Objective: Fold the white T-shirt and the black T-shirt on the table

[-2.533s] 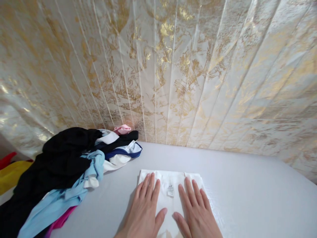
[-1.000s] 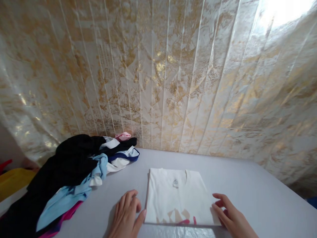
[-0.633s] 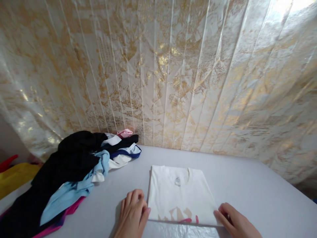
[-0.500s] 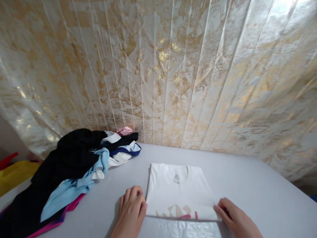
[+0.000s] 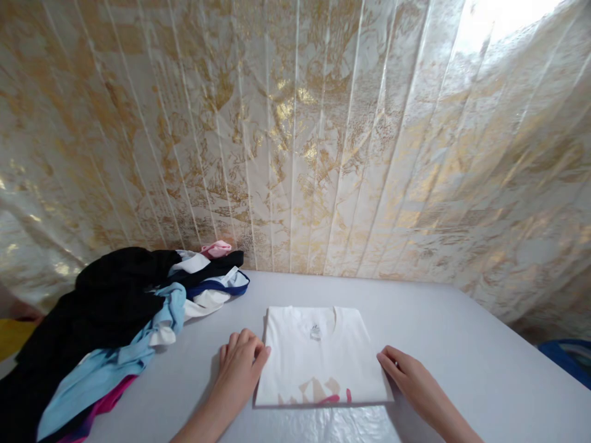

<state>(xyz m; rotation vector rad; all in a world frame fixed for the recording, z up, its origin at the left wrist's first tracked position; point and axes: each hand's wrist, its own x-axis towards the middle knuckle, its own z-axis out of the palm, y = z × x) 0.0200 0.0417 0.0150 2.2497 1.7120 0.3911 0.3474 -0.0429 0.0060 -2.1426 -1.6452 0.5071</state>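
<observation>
A folded white T-shirt lies flat, its collar and small neck print toward the wall. Beige and pink print shows along its near edge. My left hand is closed at the shirt's left edge, with curled fingers and the thumb tip against the fabric. On the opposite side, my right hand pinches the right edge between thumb and fingers. Just in front of the shirt is a shiny, crinkled patch that looks like clear plastic.
A heap of clothes, black, light blue, white and pink, covers the left of the pale table. Gold-and-silver patterned sheeting hangs behind. A blue object shows at the right, and yellow cloth at the far left.
Both hands have slid along the shirt's sides toward the collar. My view has shifted right, so the shirt and clothes appear further left.
</observation>
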